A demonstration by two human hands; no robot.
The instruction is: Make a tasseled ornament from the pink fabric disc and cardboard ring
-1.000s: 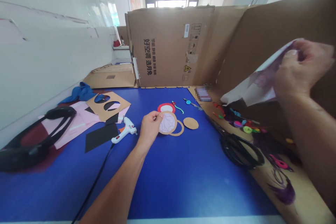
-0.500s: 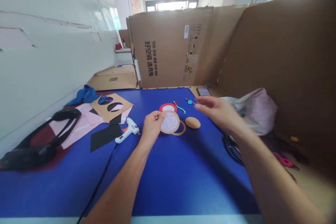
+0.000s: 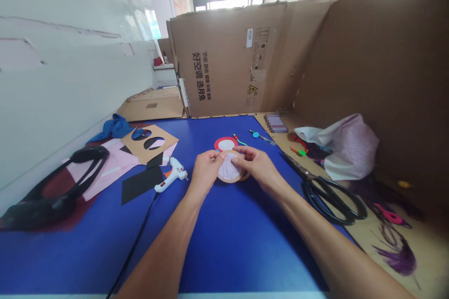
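Observation:
Both my hands meet over a round cardboard disc (image 3: 228,168) faced with lilac veined paper, near the middle of the blue mat. My left hand (image 3: 205,170) pinches its left edge. My right hand (image 3: 254,163) has its fingertips on its right side. A thin cardboard ring (image 3: 246,176) shows just under the disc's lower right edge. Behind the disc lies a red ring with a white centre (image 3: 225,144), almost touching it. A white hot glue gun (image 3: 171,175) lies left of my left hand. The small plain cardboard circle is not visible and may be under my right hand.
Black scissors (image 3: 331,198) lie on the cardboard strip right of the blue mat (image 3: 224,252), beside a crumpled white and lilac sheet (image 3: 351,147). To the left are black paper (image 3: 140,184), a cut-out cardboard stencil (image 3: 149,142) and pink paper (image 3: 112,163). Cardboard walls stand behind.
My right hand has come in from the right and now rests on the disc. The crumpled sheet has dropped lower at the right, and the scissors show fully.

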